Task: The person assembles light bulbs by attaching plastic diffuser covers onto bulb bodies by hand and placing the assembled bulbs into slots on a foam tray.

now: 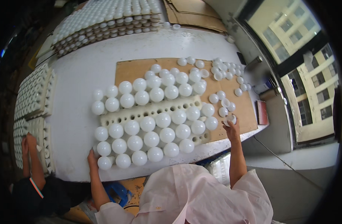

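Note:
My right hand (232,128) is closed around a small white dome-shaped cover (230,119), its hollow side facing up, at the right front of the cardboard sheet. At the front left corner of the bulb rows is my left hand (92,158), right beside a white light bulb (104,162); its fingers are too small and partly hidden to make out. Several rows of round white bulbs (151,139) stand in cream foam trays (152,111), whose bare holes show between the two groups. Loose white covers (223,112) lie on the cardboard sheet (240,112) near my right hand.
More covers cluster at the far right, near a can (263,86) and a red box (262,112). Stacked layers of bulbs (107,28) fill the back left of the white table (74,112). A co-worker's hands (30,143) are at foam trays (38,130) on the left.

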`<control>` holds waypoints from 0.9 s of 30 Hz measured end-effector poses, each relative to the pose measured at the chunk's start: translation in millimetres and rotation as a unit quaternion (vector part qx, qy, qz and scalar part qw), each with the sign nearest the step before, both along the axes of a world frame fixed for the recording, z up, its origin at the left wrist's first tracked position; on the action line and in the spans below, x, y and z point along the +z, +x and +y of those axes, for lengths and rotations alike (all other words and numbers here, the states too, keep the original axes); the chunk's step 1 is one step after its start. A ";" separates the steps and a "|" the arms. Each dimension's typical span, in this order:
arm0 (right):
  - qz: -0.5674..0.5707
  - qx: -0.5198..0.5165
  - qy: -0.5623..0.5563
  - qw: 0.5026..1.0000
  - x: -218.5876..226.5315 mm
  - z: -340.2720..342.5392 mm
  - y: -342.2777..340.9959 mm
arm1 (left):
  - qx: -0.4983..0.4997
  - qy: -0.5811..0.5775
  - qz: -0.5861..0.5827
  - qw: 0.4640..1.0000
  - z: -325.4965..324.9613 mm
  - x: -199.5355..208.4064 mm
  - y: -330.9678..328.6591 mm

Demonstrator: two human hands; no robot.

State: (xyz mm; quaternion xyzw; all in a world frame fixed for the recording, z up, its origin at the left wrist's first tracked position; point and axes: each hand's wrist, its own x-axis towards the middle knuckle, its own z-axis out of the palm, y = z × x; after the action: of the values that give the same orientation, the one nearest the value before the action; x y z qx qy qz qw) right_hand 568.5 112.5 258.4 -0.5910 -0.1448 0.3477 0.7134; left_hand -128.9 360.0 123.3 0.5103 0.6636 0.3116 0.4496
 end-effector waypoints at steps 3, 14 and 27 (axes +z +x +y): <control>-0.017 0.018 0.023 0.999 26.1 -1.9 -12.7 | 0.070 0.072 0.066 0.993 -13.8 40.6 4.1; -0.178 0.228 0.056 0.956 64.5 12.1 -58.5 | -0.191 0.038 -0.304 0.933 -98.9 224.3 204.7; -0.211 0.439 0.066 0.871 82.0 4.0 -98.1 | -0.495 -0.078 -0.172 0.848 -141.8 224.9 377.8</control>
State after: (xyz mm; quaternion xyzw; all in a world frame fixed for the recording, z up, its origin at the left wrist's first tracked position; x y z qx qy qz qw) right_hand 470.5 116.5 340.4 -0.4776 -0.5592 0.4816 0.4766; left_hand 248.8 218.2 348.3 0.6729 0.2571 0.0778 0.6892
